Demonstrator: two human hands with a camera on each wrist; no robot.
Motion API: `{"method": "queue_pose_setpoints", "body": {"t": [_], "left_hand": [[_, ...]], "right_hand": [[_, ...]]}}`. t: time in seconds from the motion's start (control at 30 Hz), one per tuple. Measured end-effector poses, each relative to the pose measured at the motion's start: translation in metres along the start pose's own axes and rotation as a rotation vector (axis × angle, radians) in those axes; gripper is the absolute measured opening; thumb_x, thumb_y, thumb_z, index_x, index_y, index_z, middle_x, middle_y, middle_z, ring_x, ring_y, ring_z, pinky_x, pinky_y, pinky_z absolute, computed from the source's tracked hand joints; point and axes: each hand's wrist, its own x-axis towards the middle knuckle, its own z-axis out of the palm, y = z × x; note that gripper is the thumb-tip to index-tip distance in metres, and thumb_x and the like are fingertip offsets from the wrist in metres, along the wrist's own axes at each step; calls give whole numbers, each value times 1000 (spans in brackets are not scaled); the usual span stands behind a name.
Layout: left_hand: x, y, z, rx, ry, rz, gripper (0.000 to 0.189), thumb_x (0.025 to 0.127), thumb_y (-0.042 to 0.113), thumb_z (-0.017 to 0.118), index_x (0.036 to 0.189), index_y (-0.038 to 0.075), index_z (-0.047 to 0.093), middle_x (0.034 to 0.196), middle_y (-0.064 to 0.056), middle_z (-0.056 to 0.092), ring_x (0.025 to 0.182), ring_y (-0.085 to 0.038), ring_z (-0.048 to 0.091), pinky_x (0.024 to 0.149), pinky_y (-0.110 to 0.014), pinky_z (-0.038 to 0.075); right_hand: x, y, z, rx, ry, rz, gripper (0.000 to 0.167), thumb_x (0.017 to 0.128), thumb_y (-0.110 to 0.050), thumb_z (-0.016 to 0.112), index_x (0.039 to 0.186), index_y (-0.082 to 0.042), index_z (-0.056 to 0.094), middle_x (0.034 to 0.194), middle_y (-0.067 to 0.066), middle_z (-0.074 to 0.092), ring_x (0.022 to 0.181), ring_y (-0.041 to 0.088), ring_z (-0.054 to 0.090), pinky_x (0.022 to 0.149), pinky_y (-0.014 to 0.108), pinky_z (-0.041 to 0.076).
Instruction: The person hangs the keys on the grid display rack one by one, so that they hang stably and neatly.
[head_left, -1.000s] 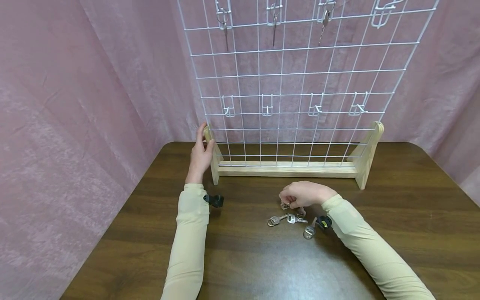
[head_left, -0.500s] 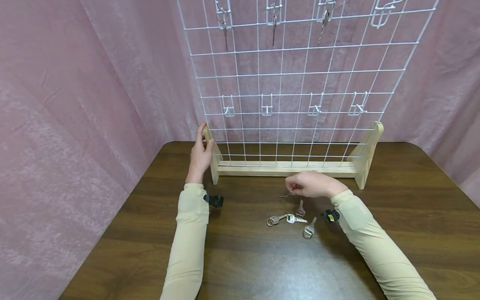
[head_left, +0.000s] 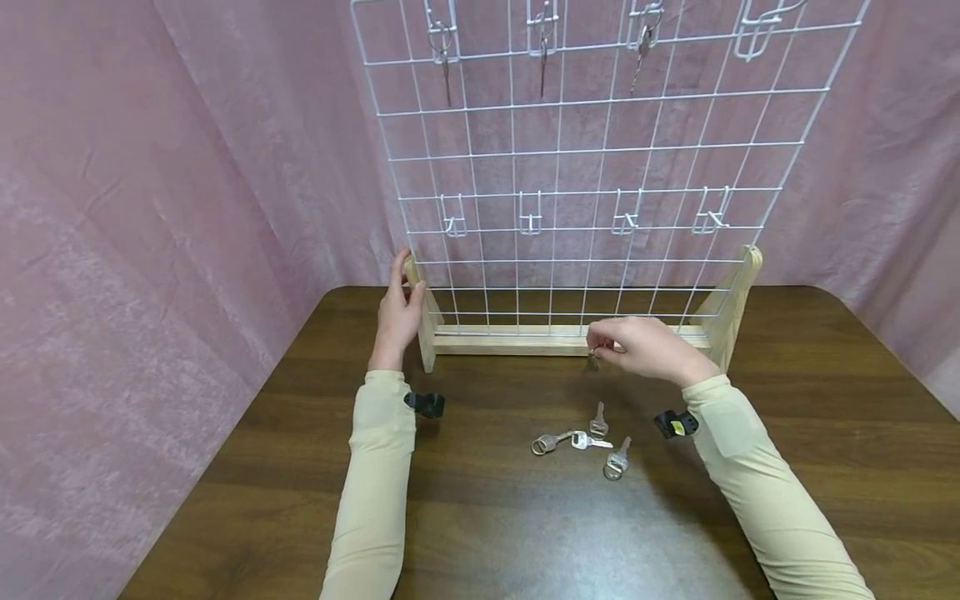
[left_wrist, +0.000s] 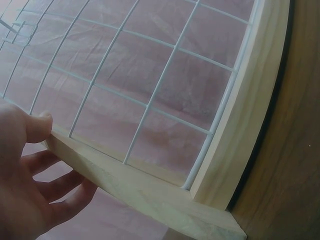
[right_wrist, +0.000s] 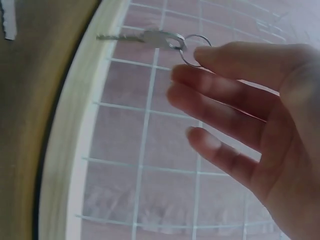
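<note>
My right hand (head_left: 651, 346) pinches a metal ring (right_wrist: 197, 35) between thumb and forefinger, and a silver key (right_wrist: 159, 39) hangs from it. In the head view it is above the table, in front of the stand's bottom rail, with the key partly hidden by the fingers. My left hand (head_left: 397, 317) grips the left wooden upright (left_wrist: 135, 192) of the stand, thumb on one side and fingers on the other. The upright supports a white wire grid (head_left: 535, 153). Several loose keys (head_left: 591, 440) lie on the table below my right hand, some with rings.
White hooks (head_left: 530, 223) line the grid's lower row. Keys on rings (head_left: 543, 62) hang from three upper hooks; the upper right hook (head_left: 753, 37) holds no key. The right upright (head_left: 735, 300) stands beyond my right hand. Pink cloth (head_left: 225, 167) surrounds the brown table (head_left: 300, 492).
My right hand has lifted a key from the pile and moved it up and away, towards the stand. My left hand stays on the upright. The head view has tilted up slightly.
</note>
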Motion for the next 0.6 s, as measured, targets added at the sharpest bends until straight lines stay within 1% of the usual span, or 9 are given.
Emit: {"method": "queue_pose_setpoints", "body": {"t": [0.1,0.23,0.43,0.6], "left_hand": [[0,-1,1,3,5,7,57,103,24,47,150,43,22,140,-19,49,112,-36,59,87,-53,53],[1,-2,2,7,3,13,57,103,23,47,150,41,21,140,-19,49,111,-35,59,85,-53,54],[1,-1,2,9,1,6,58,103,25,46,151,42,20,139,-19,48,111,-35,59,86,-52,53],[0,1,2,15,0,-5,58,103,25,46,150,45,19,140,-18,47,111,-35,58,85,-50,52]], "right_hand": [[-2,0,-6,-36,82,3,9,86,-6,68,87,-15,65,81,-6,67,75,9,62,63,34,51],[-6,-1,-16,-60,197,27,10,85,-6,68,88,-15,65,80,-5,68,75,11,63,63,37,51],[-12,-4,-30,-60,338,48,10,85,-6,70,90,-14,66,80,-2,69,73,11,64,65,36,52],[-12,-6,-36,-61,436,31,10,86,-4,68,90,-13,67,78,0,71,71,12,66,60,35,51]]}}
